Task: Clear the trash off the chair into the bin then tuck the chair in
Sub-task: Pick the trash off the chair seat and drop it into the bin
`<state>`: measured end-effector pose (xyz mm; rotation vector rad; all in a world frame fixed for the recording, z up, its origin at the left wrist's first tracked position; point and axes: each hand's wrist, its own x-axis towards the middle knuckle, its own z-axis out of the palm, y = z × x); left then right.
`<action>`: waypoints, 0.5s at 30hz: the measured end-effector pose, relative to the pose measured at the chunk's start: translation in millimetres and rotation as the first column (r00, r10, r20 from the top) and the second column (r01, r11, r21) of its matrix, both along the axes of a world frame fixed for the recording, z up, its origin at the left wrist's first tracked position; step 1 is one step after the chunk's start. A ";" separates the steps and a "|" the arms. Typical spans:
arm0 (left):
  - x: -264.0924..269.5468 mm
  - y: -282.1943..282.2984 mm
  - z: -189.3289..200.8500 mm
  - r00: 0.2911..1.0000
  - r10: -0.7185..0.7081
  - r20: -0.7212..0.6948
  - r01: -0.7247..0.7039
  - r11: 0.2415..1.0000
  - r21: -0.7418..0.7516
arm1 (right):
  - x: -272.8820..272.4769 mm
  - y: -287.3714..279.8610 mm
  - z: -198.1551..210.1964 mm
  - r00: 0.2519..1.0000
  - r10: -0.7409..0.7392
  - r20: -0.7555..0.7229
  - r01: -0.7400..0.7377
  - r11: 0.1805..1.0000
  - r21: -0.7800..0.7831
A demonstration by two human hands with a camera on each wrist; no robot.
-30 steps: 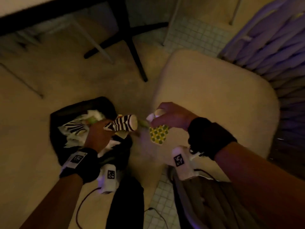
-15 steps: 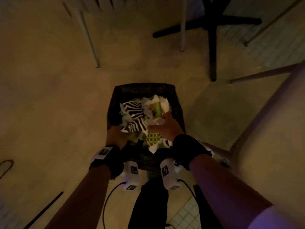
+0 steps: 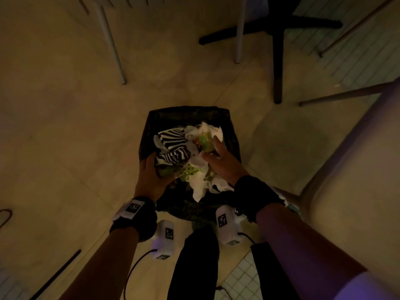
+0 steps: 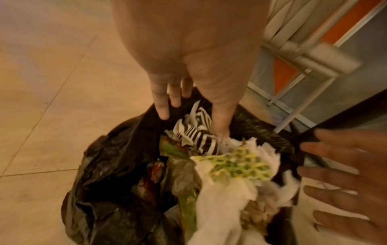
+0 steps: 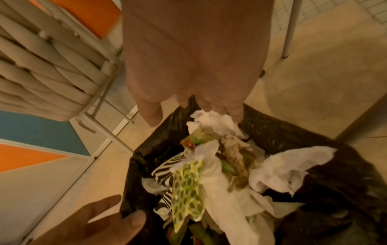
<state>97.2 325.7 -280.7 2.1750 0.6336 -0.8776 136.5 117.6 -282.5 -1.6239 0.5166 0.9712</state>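
Observation:
A bin lined with a black bag [image 3: 232, 135] stands on the floor below me, heaped with trash. On top lie a zebra-striped cup [image 3: 173, 158], zebra-striped paper [image 3: 172, 137], a green-dotted paper [image 4: 240, 164] and crumpled white napkins [image 5: 289, 167]. My left hand [image 3: 151, 163] hovers over the bin's left rim with straight fingers, its thumb touching the zebra paper [image 4: 196, 136]. My right hand [image 3: 210, 148] is spread over the right side, its fingertips [image 5: 235, 114] brushing a napkin. Neither hand holds anything. The beige chair seat [image 3: 346, 202] is at the right edge.
White chair legs [image 3: 112, 44] and a black table base [image 3: 278, 61] stand on the floor beyond the bin. A woven chair back [image 5: 41, 66] is near the bin in the right wrist view. My legs are just behind the bin.
My view swung from the chair seat to the bin. Both hands carried the zebra cup and dotted paper over the bin and let them go; the fingers are now spread.

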 end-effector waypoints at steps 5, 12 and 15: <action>-11.8 -13.4 43.9 0.998 -0.054 -0.024 0.053 0.997 -0.057 | -19.7 -32.2 54.1 0.998 -0.070 -0.011 0.070 0.996 0.053; -82.1 -97.0 157.4 0.968 -0.237 -0.084 0.210 0.946 -0.247 | -104.9 -102.9 195.0 0.986 -0.169 -0.015 0.169 0.972 0.161; -125.0 -134.1 209.2 0.924 -0.371 -0.095 0.344 0.913 -0.220 | -150.4 -148.8 255.3 0.993 -0.117 0.007 0.113 0.974 0.197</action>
